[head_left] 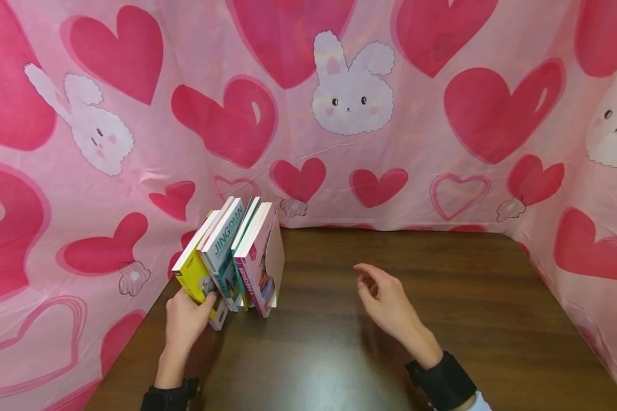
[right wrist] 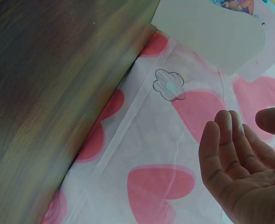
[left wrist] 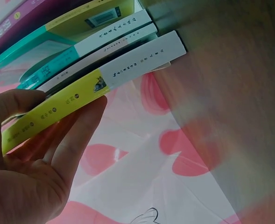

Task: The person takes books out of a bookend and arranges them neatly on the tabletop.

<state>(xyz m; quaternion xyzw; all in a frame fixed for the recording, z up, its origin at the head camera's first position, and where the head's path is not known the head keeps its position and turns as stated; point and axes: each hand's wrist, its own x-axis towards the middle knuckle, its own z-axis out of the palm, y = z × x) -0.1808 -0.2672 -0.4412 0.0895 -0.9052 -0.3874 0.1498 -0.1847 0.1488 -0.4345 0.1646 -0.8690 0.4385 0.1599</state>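
My left hand [head_left: 184, 318] grips a yellow-and-white book [head_left: 194, 275] at the left end of a row of standing books. In the left wrist view the thumb lies on one side of its yellow spine [left wrist: 65, 106] and the fingers on the other. Beside it lean a teal-and-white book [head_left: 222, 242] lettered JINGDIAN, a thin green-spined book [head_left: 239, 268] and a pink book [head_left: 257, 257]. A cream bookend [head_left: 276, 251] stands against the pink book. My right hand [head_left: 389, 299] is held over the table, fingers slightly bent, holding nothing.
The dark wooden table [head_left: 329, 342] extends to the right of the books. Pink cloth [head_left: 416, 148] printed with hearts and rabbits hangs behind and along both sides, close to the books on the left. A black band [head_left: 444, 382] is on each wrist.
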